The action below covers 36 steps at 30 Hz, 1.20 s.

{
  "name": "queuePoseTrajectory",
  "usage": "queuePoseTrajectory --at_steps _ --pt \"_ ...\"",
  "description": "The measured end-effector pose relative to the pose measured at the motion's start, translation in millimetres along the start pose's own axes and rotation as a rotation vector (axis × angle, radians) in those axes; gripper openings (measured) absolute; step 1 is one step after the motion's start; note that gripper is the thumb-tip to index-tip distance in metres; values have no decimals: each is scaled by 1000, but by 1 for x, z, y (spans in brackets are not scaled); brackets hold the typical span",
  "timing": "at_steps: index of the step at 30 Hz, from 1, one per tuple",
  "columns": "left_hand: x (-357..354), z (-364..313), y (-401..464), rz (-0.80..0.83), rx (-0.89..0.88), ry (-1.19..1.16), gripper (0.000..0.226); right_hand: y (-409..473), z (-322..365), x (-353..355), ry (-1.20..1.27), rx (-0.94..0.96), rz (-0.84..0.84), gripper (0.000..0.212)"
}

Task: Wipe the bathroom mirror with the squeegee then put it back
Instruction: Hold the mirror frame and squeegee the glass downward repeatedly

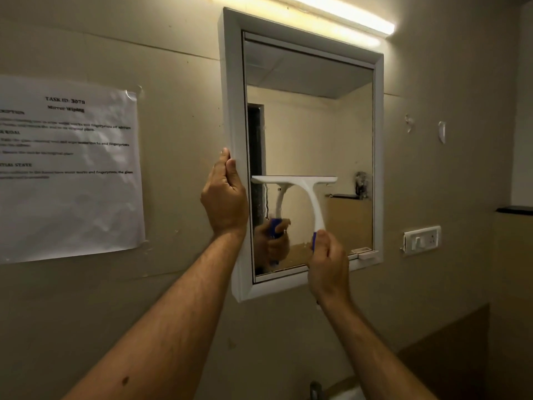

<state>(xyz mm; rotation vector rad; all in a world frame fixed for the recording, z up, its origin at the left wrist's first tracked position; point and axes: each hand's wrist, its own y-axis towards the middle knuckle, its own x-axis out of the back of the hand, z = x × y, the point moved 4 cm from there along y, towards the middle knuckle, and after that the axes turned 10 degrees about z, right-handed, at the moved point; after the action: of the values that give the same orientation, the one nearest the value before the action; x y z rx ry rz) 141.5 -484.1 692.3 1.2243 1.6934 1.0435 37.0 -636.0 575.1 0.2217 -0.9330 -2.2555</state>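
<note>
A white-framed mirror point(311, 116) hangs on the beige wall ahead. A white squeegee point(305, 189) with a blue grip lies against the lower half of the glass, its blade level and spanning most of the mirror's width. My right hand point(327, 267) grips the blue handle end from below, near the mirror's bottom edge. My left hand point(225, 197) holds the left side of the frame, thumb on its front face and fingers round its outer edge. The glass reflects the squeegee and my right hand.
A printed task sheet point(69, 168) is taped to the wall at the left. A lit tube light point(331, 15) runs above the mirror. A switch plate point(421, 241) and a small hook point(441, 131) sit on the wall at the right. A dark shelf edge point(514, 209) juts out at the far right.
</note>
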Motion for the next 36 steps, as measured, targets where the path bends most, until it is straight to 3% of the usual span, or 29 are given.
queuePoseTrajectory --at_steps 8,16,24,32,36 --pt "1 0 0 13 34 -7 35 37 39 5 8 -14 -21 43" --pt "0 2 -1 7 37 -12 35 -21 -30 -3 45 -33 31 30" --pt "0 1 -1 14 45 6 37 38 27 7 42 20 5 37" --pt "-1 2 -1 9 24 -2 35 -8 -22 -6 87 2 20 32" --pt "0 2 -2 3 14 3 35 2 -9 -1 116 12 27 34"
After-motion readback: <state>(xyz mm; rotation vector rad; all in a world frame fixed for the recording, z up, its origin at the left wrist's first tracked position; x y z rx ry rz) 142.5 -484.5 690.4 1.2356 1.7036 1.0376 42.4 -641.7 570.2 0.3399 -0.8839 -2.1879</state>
